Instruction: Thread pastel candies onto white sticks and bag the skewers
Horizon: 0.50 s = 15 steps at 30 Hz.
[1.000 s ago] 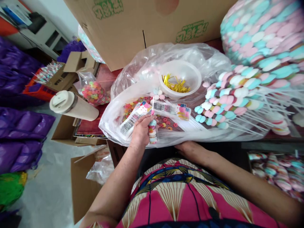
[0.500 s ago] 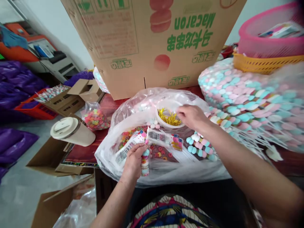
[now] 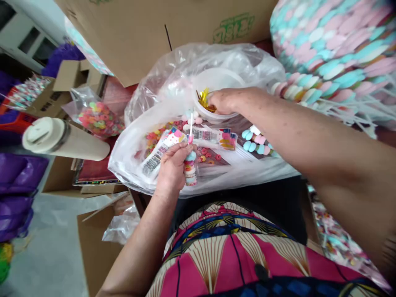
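My left hand is closed round a marshmallow skewer in a clear printed sleeve, its white stick pointing up. It hovers over a clear plastic sheet strewn with printed bags and ring candies. My right hand reaches into the white bowl, fingers curled down among gold twist ties. Whether those fingers pinch a tie is hidden.
A big cardboard box stands behind the bowl. A heap of pink, blue and white marshmallow skewers fills the right. A beige lidded cup lies at left beside a bag of coloured candy and small cartons. Purple bags lie on the floor.
My right hand came up from the table's near edge and went into the bowl of gold ties. The left hand kept hold of the skewer. The camera tilted up, then back down.
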Available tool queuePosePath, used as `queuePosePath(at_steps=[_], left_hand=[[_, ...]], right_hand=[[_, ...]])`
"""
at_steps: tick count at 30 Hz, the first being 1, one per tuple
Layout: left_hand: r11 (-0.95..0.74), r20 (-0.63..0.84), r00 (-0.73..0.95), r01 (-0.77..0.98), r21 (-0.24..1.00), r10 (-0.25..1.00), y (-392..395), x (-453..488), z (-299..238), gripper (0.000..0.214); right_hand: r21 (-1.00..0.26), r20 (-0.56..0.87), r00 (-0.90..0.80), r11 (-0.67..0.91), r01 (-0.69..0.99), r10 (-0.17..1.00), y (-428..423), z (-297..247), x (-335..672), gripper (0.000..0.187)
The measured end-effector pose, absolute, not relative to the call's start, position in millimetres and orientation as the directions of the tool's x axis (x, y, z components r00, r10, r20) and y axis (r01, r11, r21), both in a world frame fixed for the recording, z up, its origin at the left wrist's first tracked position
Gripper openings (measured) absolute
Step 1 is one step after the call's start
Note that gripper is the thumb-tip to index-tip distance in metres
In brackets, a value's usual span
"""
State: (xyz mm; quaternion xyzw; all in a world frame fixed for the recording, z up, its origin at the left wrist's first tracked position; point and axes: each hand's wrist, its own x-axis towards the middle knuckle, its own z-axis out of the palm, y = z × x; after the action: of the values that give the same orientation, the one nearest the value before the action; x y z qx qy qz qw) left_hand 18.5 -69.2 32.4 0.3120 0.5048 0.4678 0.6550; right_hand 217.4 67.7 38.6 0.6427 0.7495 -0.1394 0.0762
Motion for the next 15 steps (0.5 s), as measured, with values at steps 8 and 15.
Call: queuePosePath(at_steps=[8, 15], left_hand=[[0.383, -0.385, 0.049, -0.281, 0.88, 0.921, -80, 13, 34, 0.015], [0.427, -0.431, 0.055, -0.298, 0.854, 0.901, -79, 17, 27, 0.017]], right_hand=[[0.0, -0.262, -0.137, 0.142, 0.99, 0.955, 63, 52, 219, 0.021], [-0.087, -0.013, -0.068, 0.067, 0.994, 0.998, 51, 77, 221, 0.021]])
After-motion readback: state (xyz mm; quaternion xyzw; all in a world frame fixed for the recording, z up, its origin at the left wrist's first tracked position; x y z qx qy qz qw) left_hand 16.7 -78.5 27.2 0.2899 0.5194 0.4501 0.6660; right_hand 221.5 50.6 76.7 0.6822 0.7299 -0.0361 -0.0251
